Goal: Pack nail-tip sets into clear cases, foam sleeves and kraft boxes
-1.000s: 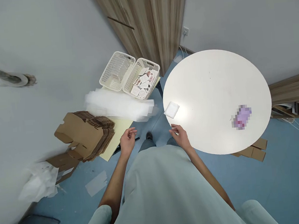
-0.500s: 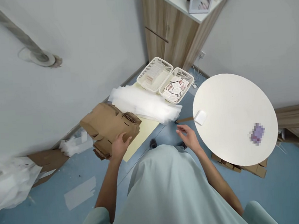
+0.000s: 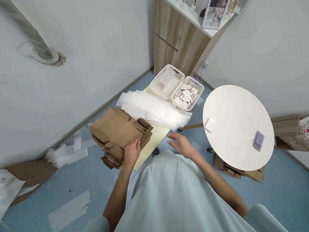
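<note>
A pile of flattened brown cardboard boxes (image 3: 117, 128) lies on the near left part of a pale yellow board or table (image 3: 144, 154). At the pile's near edge, my left hand (image 3: 132, 152) has its fingers closed on a flat cardboard box; part of the grip is hidden. My right hand (image 3: 182, 144) hangs in the air right of the yellow surface, holding nothing, thumb and fingers apart. Closest to it is a stack of white translucent sheets (image 3: 154, 108), spread behind the cardboard.
Two white baskets (image 3: 167, 81) stand at the far end, one holding small printed cards (image 3: 187, 95). To the right is a round white table (image 3: 236, 123) with a small white item (image 3: 209, 125) and a blurred purple patch. A wooden cabinet (image 3: 179, 27) fills the corner.
My left hand has closed on the cardboard at the pile's edge. My right hand has moved left, toward the yellow surface. The camera view has shifted slightly.
</note>
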`<move>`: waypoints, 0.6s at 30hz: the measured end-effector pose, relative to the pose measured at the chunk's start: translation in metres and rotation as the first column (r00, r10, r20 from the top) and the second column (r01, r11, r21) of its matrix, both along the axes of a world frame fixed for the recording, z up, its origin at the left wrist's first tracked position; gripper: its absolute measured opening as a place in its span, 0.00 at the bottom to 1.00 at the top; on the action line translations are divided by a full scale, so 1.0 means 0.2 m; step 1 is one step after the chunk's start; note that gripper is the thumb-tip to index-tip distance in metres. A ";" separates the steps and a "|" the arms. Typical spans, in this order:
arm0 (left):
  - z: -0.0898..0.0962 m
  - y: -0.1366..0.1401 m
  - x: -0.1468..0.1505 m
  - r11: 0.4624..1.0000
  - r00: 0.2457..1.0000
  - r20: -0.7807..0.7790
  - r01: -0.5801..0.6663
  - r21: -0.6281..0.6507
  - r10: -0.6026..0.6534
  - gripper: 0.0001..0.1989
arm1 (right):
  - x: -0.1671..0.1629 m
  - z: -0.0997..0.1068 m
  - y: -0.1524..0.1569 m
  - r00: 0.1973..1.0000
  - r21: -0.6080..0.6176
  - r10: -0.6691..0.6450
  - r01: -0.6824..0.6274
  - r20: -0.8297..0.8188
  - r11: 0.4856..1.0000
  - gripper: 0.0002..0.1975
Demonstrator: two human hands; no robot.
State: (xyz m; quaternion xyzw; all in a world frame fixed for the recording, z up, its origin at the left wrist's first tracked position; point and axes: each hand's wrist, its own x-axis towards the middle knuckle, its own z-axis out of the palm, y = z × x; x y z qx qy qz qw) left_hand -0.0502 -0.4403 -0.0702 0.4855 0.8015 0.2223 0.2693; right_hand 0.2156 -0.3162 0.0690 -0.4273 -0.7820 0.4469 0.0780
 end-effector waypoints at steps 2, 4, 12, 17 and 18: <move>0.00 0.01 0.00 1.000 0.999 -0.037 -0.019 -0.024 0.018 0.21 | -0.08 0.00 0.00 0.997 0.010 0.060 -0.060 0.040 0.998 0.16; -0.01 0.03 0.00 0.999 0.997 -0.073 -0.018 -0.033 0.015 0.22 | -0.18 -0.03 0.00 0.985 0.031 0.155 -0.158 0.079 0.987 0.17; 0.00 0.01 0.02 1.000 0.995 -0.100 -0.003 0.016 0.005 0.19 | -0.60 -0.24 -0.06 0.753 0.030 0.528 -0.584 0.392 0.811 0.13; 0.01 -0.01 0.04 0.998 0.995 -0.078 -0.053 0.031 0.056 0.19 | -0.68 -0.32 -0.07 0.668 0.004 0.506 -0.606 0.545 0.795 0.11; 0.01 -0.02 0.05 0.997 0.996 -0.065 -0.062 0.039 0.064 0.19 | -0.69 -0.33 -0.07 0.663 -0.001 0.507 -0.607 0.551 0.795 0.11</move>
